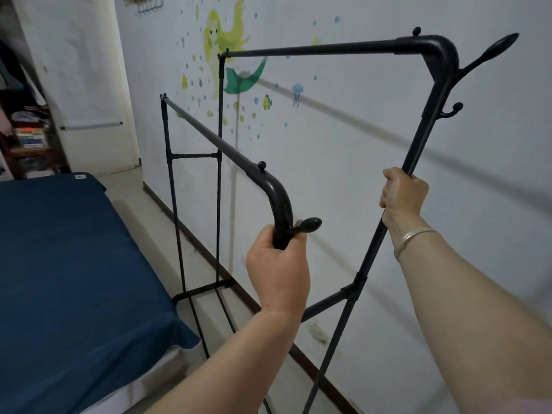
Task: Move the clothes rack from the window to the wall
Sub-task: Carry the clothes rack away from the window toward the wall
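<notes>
An empty black metal clothes rack (209, 144) with two top rails stands lengthwise beside the white wall (388, 162), its far feet on the floor next to the skirting. My left hand (277, 270) grips the near corner post of the lower rail, just under its knob hook. My right hand (401, 197) is wrapped around the near upright of the taller rail, below its side hooks. A silver bracelet sits on my right wrist. The rack's near feet are out of view.
A bed with a blue sheet (68, 279) fills the left side, leaving a narrow strip of floor between it and the rack. Mermaid and fish stickers (230, 55) decorate the wall. A white door (89, 85) and cluttered shelves (27, 135) lie at the far end.
</notes>
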Motion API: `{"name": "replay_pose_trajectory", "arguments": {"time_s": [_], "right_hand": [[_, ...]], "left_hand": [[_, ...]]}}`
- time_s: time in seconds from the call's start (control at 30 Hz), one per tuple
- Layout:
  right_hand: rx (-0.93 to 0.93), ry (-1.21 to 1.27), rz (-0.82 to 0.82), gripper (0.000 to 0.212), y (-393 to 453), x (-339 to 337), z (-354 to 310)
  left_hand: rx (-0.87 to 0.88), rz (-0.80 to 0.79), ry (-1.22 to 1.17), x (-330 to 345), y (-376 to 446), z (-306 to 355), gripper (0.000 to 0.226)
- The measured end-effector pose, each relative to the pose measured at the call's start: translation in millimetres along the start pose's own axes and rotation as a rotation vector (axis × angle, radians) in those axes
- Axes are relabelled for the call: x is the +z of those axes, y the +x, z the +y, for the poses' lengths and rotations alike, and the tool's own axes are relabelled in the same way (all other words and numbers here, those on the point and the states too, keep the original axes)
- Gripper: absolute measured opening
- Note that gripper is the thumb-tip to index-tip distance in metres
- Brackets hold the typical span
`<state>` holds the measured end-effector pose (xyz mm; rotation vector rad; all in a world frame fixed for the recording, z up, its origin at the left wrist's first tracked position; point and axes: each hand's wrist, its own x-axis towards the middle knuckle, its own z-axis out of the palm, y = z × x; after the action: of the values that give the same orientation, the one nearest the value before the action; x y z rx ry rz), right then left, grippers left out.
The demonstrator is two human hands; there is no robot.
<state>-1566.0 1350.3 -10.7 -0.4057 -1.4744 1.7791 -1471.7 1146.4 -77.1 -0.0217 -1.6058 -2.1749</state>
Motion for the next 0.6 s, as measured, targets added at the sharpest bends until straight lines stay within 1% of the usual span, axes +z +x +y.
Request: {"name": "replay_pose_trajectory", "arguments": {"time_s": [0.2, 0.4, 0.6], "right_hand": [[-0.005, -0.004, -0.003, 0.029, 26.2, 37.0, 18.0], [-0.009, -0.005, -0.018, 0.031, 49.3, 82.4, 37.9], [-0.019, -0.016, -0.022, 0.029, 77.7, 90.7, 46.5]], "left_hand": [[-0.014, -0.013, -0.018, 3.9, 42.8, -13.0, 0.026], [-0.042, -0.037, -0.05, 1.0, 89.9, -24.8, 0.022], [-0.073, -0.112, -0.068, 18.6, 107.2, -37.3, 0.024]]}}
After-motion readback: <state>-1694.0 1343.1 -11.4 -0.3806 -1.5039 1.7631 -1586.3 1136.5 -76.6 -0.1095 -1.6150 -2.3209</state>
